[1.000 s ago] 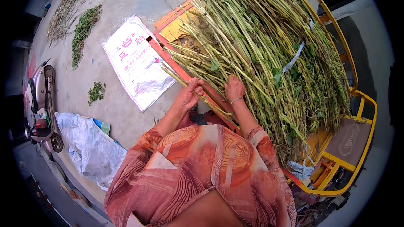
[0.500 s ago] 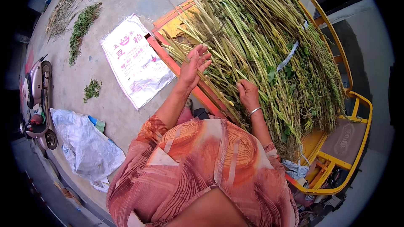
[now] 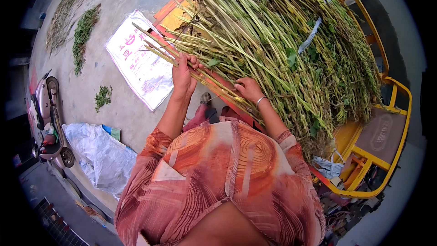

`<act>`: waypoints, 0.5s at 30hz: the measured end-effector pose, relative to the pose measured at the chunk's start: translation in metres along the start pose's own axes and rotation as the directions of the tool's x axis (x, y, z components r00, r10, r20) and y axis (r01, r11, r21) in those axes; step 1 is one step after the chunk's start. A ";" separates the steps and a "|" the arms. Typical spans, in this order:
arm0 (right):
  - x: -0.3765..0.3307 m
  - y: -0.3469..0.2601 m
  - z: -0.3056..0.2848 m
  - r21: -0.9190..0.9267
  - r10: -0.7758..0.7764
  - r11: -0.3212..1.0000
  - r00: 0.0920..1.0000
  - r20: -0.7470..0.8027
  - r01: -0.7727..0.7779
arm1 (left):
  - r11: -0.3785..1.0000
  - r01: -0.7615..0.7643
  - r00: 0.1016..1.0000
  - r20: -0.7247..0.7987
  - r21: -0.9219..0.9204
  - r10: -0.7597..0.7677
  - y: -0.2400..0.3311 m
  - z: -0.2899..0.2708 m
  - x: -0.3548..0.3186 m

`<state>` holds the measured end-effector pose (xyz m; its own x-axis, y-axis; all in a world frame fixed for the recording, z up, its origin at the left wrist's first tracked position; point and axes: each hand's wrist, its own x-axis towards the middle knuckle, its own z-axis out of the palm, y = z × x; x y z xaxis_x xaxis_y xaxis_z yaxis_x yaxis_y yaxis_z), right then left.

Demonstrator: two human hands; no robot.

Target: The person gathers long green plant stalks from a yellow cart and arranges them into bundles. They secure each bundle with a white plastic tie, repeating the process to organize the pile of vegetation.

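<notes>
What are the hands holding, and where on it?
The left hand grips a few green stalks near their cut ends. The right hand rests on the pile.

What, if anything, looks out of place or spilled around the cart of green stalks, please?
Small clumps of greenery lie loose on the concrete ground, apart from the pile of stalks on the cart. A few stalks in the left hand jut out past the cart's edge.

Stalks [image 3: 282,50]: pale green/yellowish, darker green leaves. Cart frame [image 3: 400,109]: yellow w/ orange-red edge. Shirt [image 3: 218,177]: orange-rust w/ cream wood-grain swirls. Sack [image 3: 141,64]: white w/ red print. Tarp [image 3: 100,155]: pale blue-white. Ground [image 3: 114,109]: grey. Bracelet [image 3: 261,100]: silver.
</notes>
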<state>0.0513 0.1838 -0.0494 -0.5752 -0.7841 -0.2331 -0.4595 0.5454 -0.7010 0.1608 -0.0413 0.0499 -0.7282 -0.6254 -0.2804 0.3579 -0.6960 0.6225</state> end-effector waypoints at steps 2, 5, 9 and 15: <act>0.009 -0.002 0.022 -0.312 0.006 0.950 0.998 0.065 0.015 | 1.000 0.022 0.997 -0.068 -0.014 -0.023 0.003 -0.015 -0.013; 0.020 0.005 0.060 -0.574 0.092 0.816 0.996 0.004 -0.073 | 0.999 0.036 0.983 -0.178 0.002 -0.035 0.009 -0.024 -0.032; 0.029 0.003 0.079 -0.678 0.154 0.719 0.986 -0.064 -0.156 | 0.999 0.034 0.966 -0.255 -0.043 -0.043 0.013 -0.048 -0.048; 0.028 -0.006 0.038 -0.180 0.242 0.953 0.970 -0.034 -0.244 | 0.991 0.102 0.940 -0.318 -0.091 -0.126 0.014 -0.065 -0.053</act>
<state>0.0639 0.1474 -0.0779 -0.6917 -0.6186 -0.3727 -0.4193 0.7641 -0.4902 0.2420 -0.0408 0.0261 -0.5432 -0.6124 -0.5744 0.3337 -0.7852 0.5216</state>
